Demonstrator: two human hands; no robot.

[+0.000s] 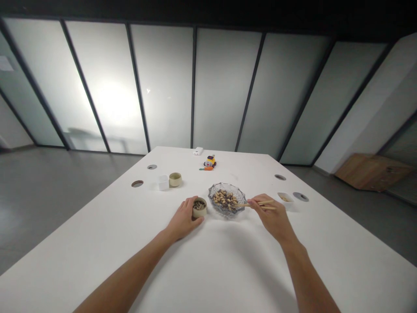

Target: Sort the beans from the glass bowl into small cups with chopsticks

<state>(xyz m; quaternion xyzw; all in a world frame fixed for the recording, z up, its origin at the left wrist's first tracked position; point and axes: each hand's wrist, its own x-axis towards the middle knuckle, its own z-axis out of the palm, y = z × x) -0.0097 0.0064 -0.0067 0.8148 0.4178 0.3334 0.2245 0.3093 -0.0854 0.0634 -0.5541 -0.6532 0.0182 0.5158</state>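
Office meeting room, by look of it. Big white table (pixel 208 269) fills middle, round cable ports (pixel 137 184) cut into top near left and right edges. Far wall all frosted glass panels (pixel 163 87) in dark metal frames, light glowing through at left. Grey floor (pixel 39 204), bare and smooth. Low wooden cabinet (pixel 371 171) against white wall at far right. Dark ceiling above.
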